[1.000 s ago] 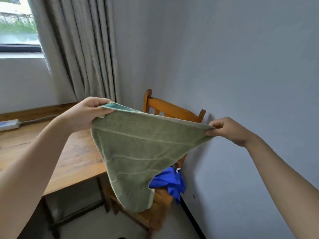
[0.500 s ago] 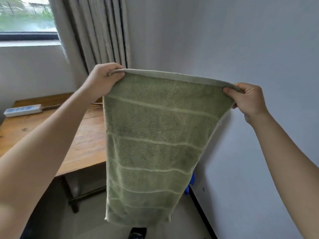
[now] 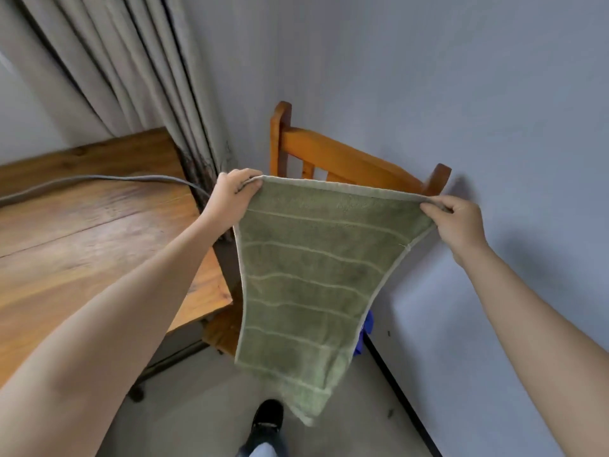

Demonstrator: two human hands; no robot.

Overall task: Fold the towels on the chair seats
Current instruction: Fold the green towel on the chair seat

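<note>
A green towel (image 3: 309, 285) with pale stripes hangs stretched between my hands in front of the wooden chair (image 3: 333, 159). My left hand (image 3: 235, 194) pinches its upper left corner. Its upper right corner is pinched by my right hand (image 3: 456, 222). The towel hangs down past the chair seat (image 3: 224, 328), its lower end near the floor. A blue towel (image 3: 364, 331) peeks out behind the green one's right edge, mostly hidden.
A wooden table (image 3: 99, 245) with a grey cable (image 3: 99, 179) stands to the left of the chair. Grey curtains (image 3: 131, 70) hang behind it. A wall (image 3: 461, 94) runs close along the right. My black shoe (image 3: 268, 418) is on the floor below.
The towel has come down from in front of the wall to chair-back height, still spread between both hands. The view has tilted down, showing the chair back and my shoe.
</note>
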